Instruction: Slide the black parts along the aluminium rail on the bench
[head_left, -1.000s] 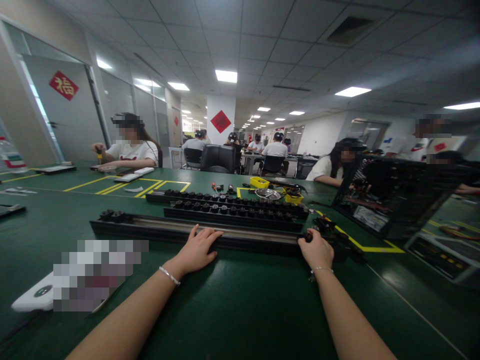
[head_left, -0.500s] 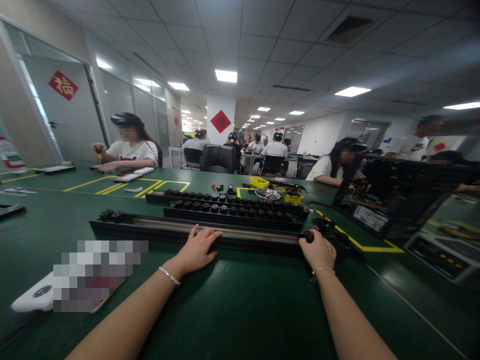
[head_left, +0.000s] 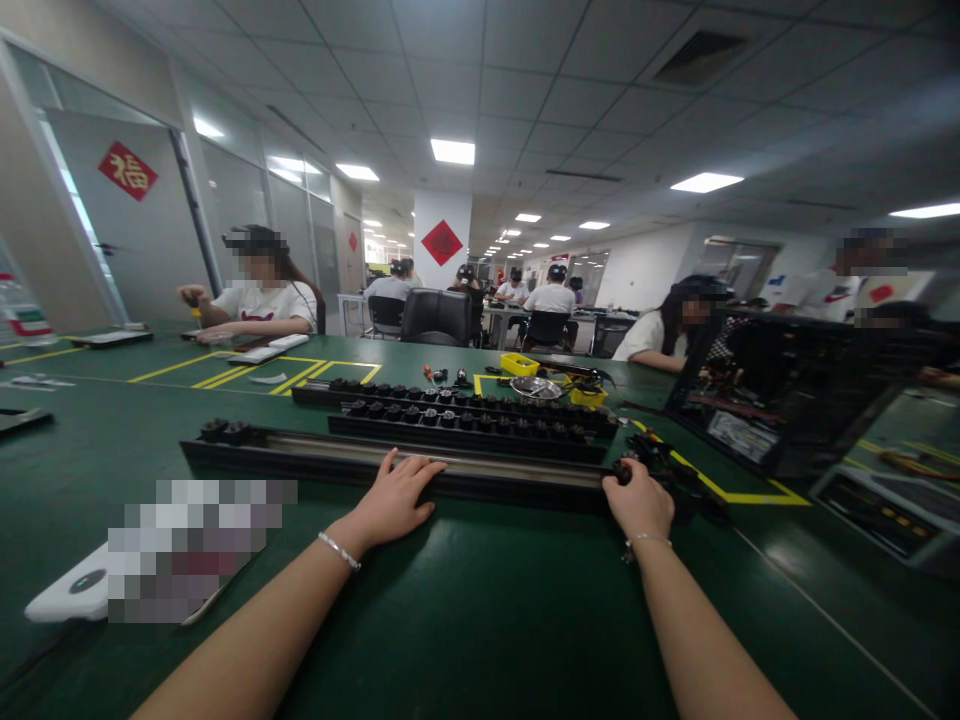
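Note:
A long black rail [head_left: 300,460] with a pale inner channel lies crosswise in front of me. Two small black round pieces [head_left: 225,430] sit at its left end. My left hand [head_left: 397,497] rests on the rail's near edge around the middle, fingers stretched out. At the right end, my right hand [head_left: 639,497] has thumb and fingers closed on another black round piece [head_left: 622,466], which the fingers partly cover. Behind lie two more black rails [head_left: 450,425] lined with several similar round pieces.
A white phone-like device [head_left: 71,590], partly pixelated, lies at the left. An open black computer case [head_left: 787,400] and a power supply box [head_left: 885,510] stand right. Yellow bins [head_left: 519,365] and a metal dish [head_left: 535,387] are farther back. Co-workers sit across the table.
My right thumb and fingers have shifted slightly to the right at the rail's end. My left hand and the rail stay put.

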